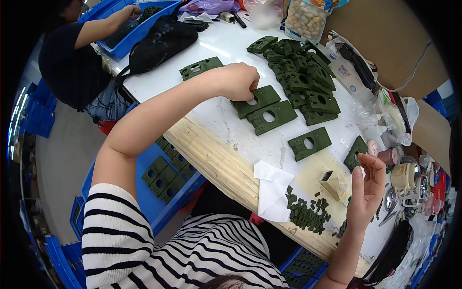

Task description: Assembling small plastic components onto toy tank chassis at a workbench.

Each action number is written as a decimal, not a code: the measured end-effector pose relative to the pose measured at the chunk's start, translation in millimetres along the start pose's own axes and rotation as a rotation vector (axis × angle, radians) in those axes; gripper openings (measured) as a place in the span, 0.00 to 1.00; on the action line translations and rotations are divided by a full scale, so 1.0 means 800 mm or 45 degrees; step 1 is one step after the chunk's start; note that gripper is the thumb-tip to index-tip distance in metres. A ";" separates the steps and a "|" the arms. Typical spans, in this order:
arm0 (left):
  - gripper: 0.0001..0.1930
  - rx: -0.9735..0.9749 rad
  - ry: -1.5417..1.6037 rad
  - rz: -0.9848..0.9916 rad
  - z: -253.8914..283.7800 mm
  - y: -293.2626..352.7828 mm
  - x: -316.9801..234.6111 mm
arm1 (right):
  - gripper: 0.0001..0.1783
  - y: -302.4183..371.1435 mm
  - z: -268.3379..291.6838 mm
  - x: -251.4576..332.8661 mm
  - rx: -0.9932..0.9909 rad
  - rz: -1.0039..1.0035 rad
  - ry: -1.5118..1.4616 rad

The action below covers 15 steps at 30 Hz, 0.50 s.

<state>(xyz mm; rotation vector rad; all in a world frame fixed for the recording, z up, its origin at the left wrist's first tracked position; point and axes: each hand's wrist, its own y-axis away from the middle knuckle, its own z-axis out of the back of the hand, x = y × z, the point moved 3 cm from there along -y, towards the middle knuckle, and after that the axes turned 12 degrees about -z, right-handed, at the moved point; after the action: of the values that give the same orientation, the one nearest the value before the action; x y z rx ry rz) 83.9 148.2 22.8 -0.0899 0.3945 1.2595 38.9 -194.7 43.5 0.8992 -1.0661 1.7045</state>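
My left hand (239, 81) reaches far across the table, its fingers curled closed at the edge of a dark green plastic plate (267, 96) with a round hole. The fingertips are partly hidden behind the hand. That plate lies beside a second green plate (284, 115), and another one (209, 64) is on the far side of my wrist. On the right, my right hand (368, 188) is raised with thumb and fingers apart, holding nothing. Just beyond its fingertips is a tilted green plate (354, 153). A single plate (320, 140) lies between my hands.
Stacked green plates (301, 77) form a pile at the back. Small green pieces (310, 214) lie near the front edge, beside white paper (274, 185) and a beige block (334, 185). A blue bin (192, 185) holds more plates. Another person (72, 53) works at far left.
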 end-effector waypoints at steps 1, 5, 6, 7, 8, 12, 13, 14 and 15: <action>0.14 -0.015 -0.008 -0.003 -0.001 0.001 -0.001 | 0.14 0.000 0.000 0.000 -0.003 0.000 0.007; 0.16 -0.363 0.184 0.013 0.017 0.036 0.015 | 0.14 0.001 0.001 0.001 -0.022 0.013 0.013; 0.16 -0.479 0.130 0.039 0.019 0.051 0.026 | 0.14 0.001 0.002 0.002 -0.030 0.018 0.009; 0.17 -0.593 0.071 0.069 0.020 0.071 0.039 | 0.14 0.000 0.002 0.003 -0.029 0.027 0.012; 0.17 -0.705 0.016 0.074 0.023 0.081 0.047 | 0.14 0.001 0.007 0.007 -0.049 0.034 0.027; 0.18 -0.762 -0.194 0.110 -0.003 0.112 0.062 | 0.15 -0.001 0.006 0.002 -0.046 0.019 0.015; 0.17 -0.796 -0.240 0.079 -0.007 0.111 0.061 | 0.15 -0.001 0.004 0.001 -0.042 0.016 0.010; 0.17 -0.829 -0.285 0.047 -0.011 0.108 0.061 | 0.14 0.000 0.001 0.000 -0.035 0.015 0.021; 0.17 -0.869 -0.329 0.014 -0.015 0.106 0.059 | 0.14 0.000 -0.001 0.000 -0.028 0.020 0.036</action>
<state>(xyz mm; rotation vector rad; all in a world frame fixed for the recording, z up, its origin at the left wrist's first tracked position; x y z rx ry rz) 13.1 214.6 8.6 -0.4985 -0.2705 1.3521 38.6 -193.7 43.4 0.8527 -1.0736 1.7100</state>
